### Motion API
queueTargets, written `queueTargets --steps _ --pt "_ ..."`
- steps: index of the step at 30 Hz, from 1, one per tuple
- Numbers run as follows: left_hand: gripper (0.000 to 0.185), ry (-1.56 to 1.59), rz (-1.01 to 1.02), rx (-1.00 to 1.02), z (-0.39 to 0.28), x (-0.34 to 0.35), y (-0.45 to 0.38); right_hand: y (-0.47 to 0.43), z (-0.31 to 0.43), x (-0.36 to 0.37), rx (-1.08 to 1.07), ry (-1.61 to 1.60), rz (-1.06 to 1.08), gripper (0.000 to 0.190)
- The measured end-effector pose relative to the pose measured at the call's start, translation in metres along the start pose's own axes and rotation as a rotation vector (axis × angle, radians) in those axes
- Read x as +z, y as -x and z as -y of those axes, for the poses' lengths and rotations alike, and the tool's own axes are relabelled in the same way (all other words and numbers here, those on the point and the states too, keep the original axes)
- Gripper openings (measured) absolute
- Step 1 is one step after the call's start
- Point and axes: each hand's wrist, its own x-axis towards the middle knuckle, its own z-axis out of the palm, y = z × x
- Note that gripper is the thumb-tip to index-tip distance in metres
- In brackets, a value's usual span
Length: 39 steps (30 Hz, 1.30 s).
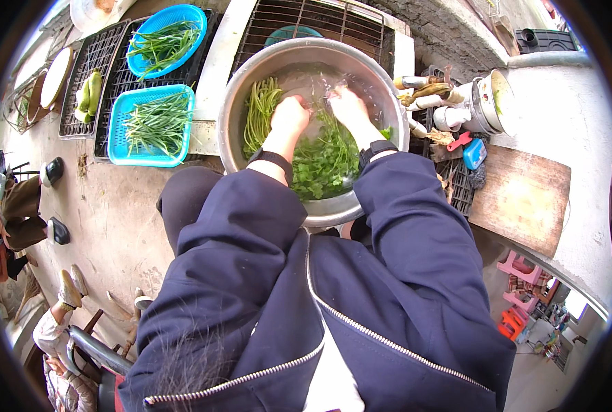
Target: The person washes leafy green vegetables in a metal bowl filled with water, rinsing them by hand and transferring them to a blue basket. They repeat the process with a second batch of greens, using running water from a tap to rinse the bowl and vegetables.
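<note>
A large stainless steel basin [313, 47] of water stands before me. Leafy greens [326, 165], which look like coriander, float in its near half, their stems running up between my hands. My right hand [348, 105] is closed around some stem ends, with water splashing about its fingers. Opposite it, my left hand [291, 114] has curled fingers at the waterline; whether stems are in them is hidden. A separate bunch of green stems [260, 110] lies along the basin's left wall.
At left, a round blue basket [201, 31] and a rectangular one [114, 147] hold long green leaves on black crates. Pale green gourds [89, 95] lie farther left. A metal grate [332, 15] is behind the basin. At right are a wooden board [522, 198] and pots [494, 98]. Other people sit at left.
</note>
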Motion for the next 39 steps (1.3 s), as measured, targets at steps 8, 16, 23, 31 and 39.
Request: queueTargets --steps 8,16,23,31,39 --pt "0.017 0.091 -0.242 0.034 0.000 0.005 -0.006 -0.002 0.032 -0.011 0.259 -0.764 0.230 0.026" --pt "0.029 0.738 0.011 -0.162 0.004 0.007 -0.015 0.026 0.097 -0.098 0.115 -0.748 0.107 0.018" --pt "0.029 0.445 0.012 -0.014 0.005 0.005 -0.017 0.057 0.134 -0.142 -0.259 -0.545 -0.163 0.020" --pt "0.029 0.493 0.052 -0.167 -0.004 0.002 -0.013 0.058 0.134 -0.135 -0.075 -0.283 0.008 0.018" --pt "0.029 1.220 0.185 -0.435 -0.022 -0.007 0.000 0.070 0.142 -0.140 -0.272 -0.470 -0.331 0.014"
